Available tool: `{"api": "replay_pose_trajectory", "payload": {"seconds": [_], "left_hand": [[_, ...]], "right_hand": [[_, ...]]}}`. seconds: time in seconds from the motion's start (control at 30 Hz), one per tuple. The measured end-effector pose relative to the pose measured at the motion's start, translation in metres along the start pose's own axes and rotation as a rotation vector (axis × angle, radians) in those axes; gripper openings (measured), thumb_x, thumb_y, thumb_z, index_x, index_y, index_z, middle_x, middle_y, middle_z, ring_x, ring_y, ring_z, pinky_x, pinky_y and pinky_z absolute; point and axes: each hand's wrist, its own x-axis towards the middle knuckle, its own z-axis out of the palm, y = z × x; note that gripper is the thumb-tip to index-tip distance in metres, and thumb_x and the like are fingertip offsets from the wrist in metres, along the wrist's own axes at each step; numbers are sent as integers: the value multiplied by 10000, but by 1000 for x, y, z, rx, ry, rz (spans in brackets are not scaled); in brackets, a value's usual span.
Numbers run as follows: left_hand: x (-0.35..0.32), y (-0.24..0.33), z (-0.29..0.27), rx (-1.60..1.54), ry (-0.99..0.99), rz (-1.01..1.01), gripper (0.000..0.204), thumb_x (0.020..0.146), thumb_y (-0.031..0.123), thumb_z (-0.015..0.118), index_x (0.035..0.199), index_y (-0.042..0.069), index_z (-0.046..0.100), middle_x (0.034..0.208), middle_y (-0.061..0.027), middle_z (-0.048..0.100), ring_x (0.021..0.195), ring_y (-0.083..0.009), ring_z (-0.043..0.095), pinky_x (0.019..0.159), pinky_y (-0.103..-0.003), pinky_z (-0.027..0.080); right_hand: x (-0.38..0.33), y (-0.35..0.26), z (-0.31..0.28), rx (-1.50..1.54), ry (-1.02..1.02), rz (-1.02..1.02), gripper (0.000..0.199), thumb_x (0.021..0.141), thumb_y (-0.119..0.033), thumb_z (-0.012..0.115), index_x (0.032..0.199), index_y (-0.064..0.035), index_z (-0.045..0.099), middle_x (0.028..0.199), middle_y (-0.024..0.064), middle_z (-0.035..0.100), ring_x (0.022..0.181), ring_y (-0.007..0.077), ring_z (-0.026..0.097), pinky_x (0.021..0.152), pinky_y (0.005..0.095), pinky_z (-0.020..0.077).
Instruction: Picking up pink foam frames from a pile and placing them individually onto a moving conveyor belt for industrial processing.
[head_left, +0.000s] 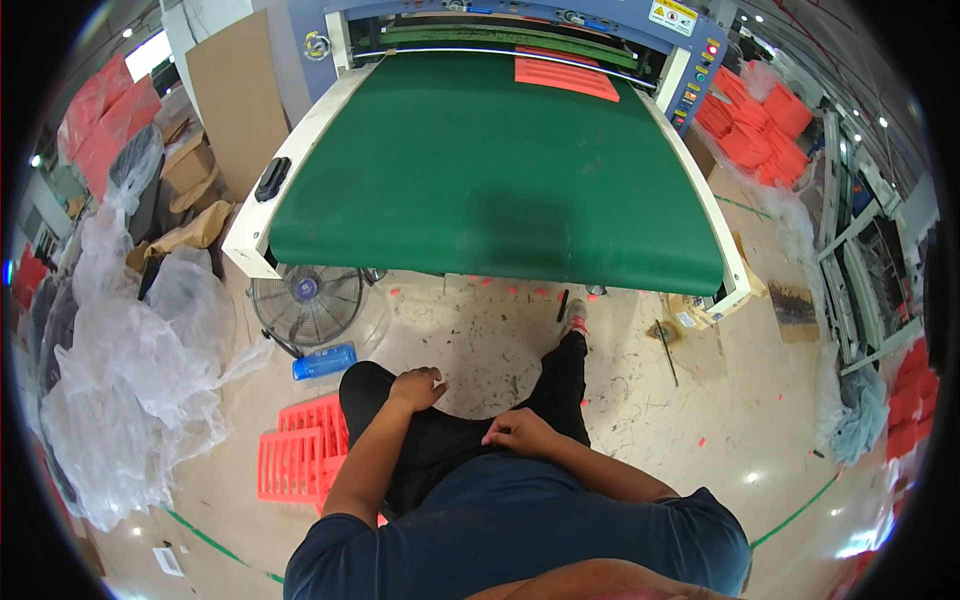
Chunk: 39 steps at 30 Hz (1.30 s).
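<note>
My left hand (418, 389) rests by my left thigh with its fingers curled in, and I see nothing held in it. In my lap, my right hand (522, 432) lies against the black trousers (440, 447), its fingers also bent inward with nothing showing between them. Ahead of me is a green conveyor belt (420, 170) on a white-framed machine. A slotted red-orange foam piece (567, 75) lies flat at the belt's far end, near the machine's opening. Neither hand touches the belt or the foam.
Slotted red foam pieces (292, 462) are stacked at my left. Beside them lie a blue bottle (324, 361) and a floor fan (306, 300). Clear plastic sheeting (140, 370) heaps at far left. A button panel (697, 85) stands at the machine's right. Red scraps dot the floor.
</note>
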Motion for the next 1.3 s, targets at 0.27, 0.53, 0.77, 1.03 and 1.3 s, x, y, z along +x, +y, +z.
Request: {"api": "replay_pose_trajectory", "payload": {"seconds": [0.27, 0.53, 0.77, 1.03, 1.3], "left_hand": [[-12, 10, -13, -239, 181, 64, 338, 917, 414, 644, 1033, 97, 659, 929, -114, 704, 906, -333, 687, 791, -449, 543], [-45, -1, -27, -442, 416, 81, 284, 927, 349, 636, 1011, 82, 682, 920, -117, 689, 855, -320, 685, 757, -434, 547], [-102, -14, -37, -806, 847, 38, 182, 919, 228, 665, 973, 54, 673, 902, -127, 654, 847, -312, 655, 738, -405, 525], [-153, -100, 10, -1807, 1165, -524, 123, 998, 151, 598, 993, 34, 637, 825, -6, 610, 755, -91, 571, 718, -267, 496], [-248, -234, 238, -727, 1377, -1576, 476, 846, 261, 733, 1193, -13, 556, 1213, -252, 550, 1157, -383, 531, 984, -458, 448]], "right_hand": [[9, 1, 10, -145, -33, 71, 328, 913, -326, 751, 810, -16, 722, 698, 95, 693, 623, 190, 666, 618, 319, 512], [56, -36, 33, -268, -203, 38, 335, 923, -353, 726, 868, -23, 718, 783, 133, 698, 707, 254, 679, 652, 349, 511], [127, -49, 55, -83, -167, -13, 139, 955, -138, 663, 1013, -14, 688, 869, 81, 697, 779, 180, 655, 729, 305, 520], [256, -168, 30, 778, -98, 140, 170, 940, 3, 554, 1107, 15, 587, 849, 25, 548, 691, 75, 485, 620, 205, 428], [345, -286, 41, -526, 373, -698, 195, 987, -180, 669, 1091, -15, 654, 660, -55, 380, 573, 27, 318, 498, 218, 226]]}}
